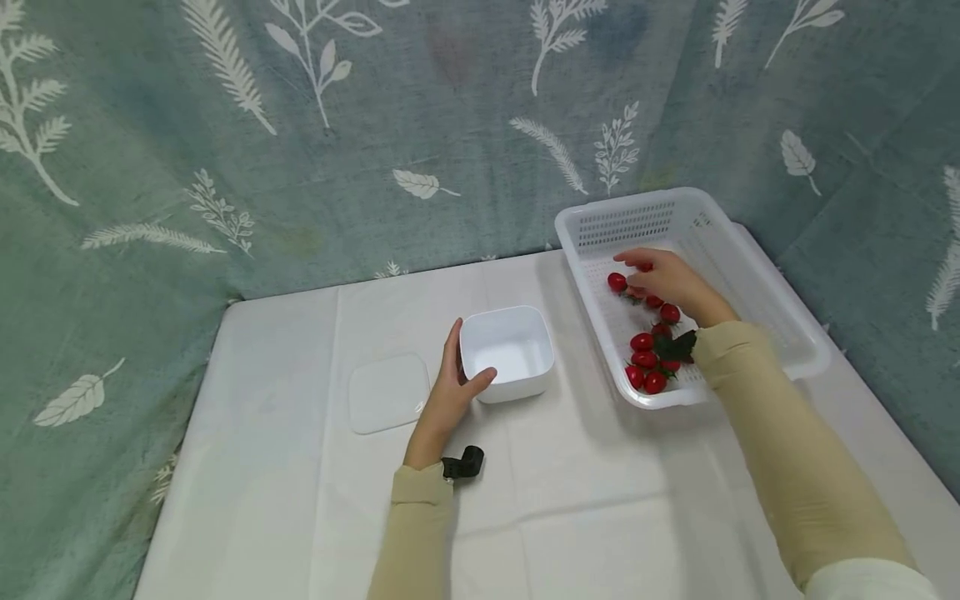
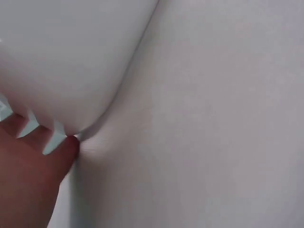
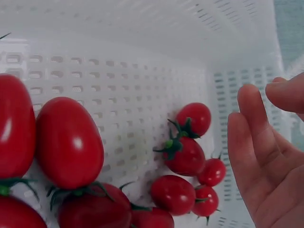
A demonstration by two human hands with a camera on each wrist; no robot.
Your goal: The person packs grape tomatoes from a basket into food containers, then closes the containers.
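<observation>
My left hand (image 1: 450,396) holds a white square container (image 1: 513,388) at its left side, thumb along the near side and fingers along the left. The container stands upright with its top uncovered; its inside looks bare. In the left wrist view the fingertips (image 2: 71,145) touch its smooth wall. My right hand (image 1: 671,283) is over a white perforated basket (image 1: 765,287), above the far end of a group of cherry tomatoes (image 1: 642,342). Seen from the right wrist, its fingers (image 3: 251,102) and thumb have nothing between them, beside tomatoes (image 3: 184,156) with green stems.
A flat translucent square lid (image 1: 386,392) lies on the white-covered table (image 1: 277,433), left of the container. Behind the table and at its sides hangs a green-blue cloth (image 1: 465,133) with white leaf prints. The basket's raised walls surround the tomatoes.
</observation>
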